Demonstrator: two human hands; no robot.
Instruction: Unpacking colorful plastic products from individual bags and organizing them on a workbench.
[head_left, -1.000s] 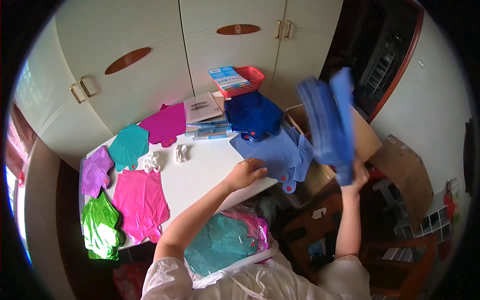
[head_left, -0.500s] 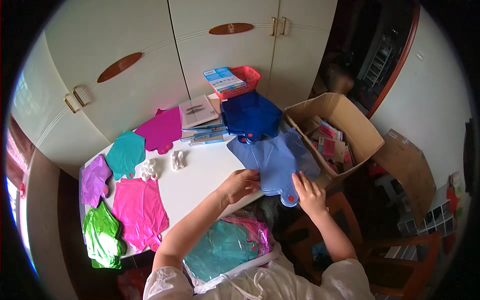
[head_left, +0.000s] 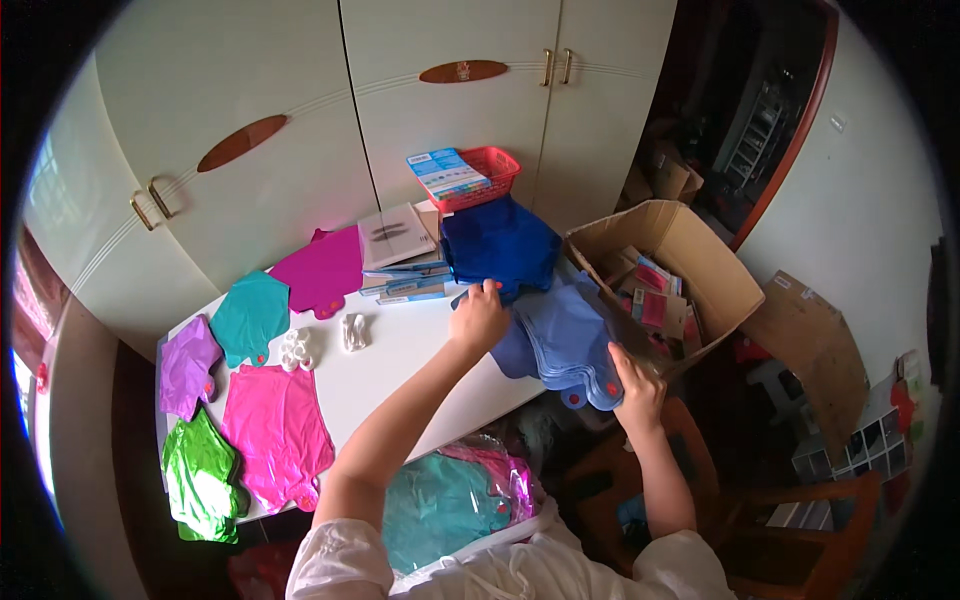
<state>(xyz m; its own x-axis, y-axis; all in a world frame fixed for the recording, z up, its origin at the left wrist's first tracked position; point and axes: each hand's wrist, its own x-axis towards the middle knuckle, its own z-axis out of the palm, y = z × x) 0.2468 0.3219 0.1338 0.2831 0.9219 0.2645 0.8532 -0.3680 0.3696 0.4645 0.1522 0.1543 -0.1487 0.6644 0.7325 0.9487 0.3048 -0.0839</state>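
Observation:
A fanned stack of light blue deflated foil balloons (head_left: 568, 335) hangs over the table's front right edge, red dots on its rounded tabs. My right hand (head_left: 638, 390) grips its right side, the thumb on top near a tab. Another light blue balloon lies partly beneath the stack. Behind it rests a pile of dark blue foil balloons (head_left: 500, 240). My left hand (head_left: 480, 318) is closed at the near edge of that pile, its fingertips pinching the dark blue tab by a red dot. The hand hides part of the tab.
Purple, teal, magenta, pink and green balloons lie along the left of the white table (head_left: 390, 390). A red basket (head_left: 490, 170), stacked boxes (head_left: 400, 240) and white ribbon rolls (head_left: 297, 350) stand there too. An open carton (head_left: 720, 280) is at right; bagged balloons (head_left: 440, 510) are on my lap.
My left hand has moved up and away from the light blue stack to the dark blue pile. My right hand has shifted slightly right with the light blue stack, which is now fanned and turned.

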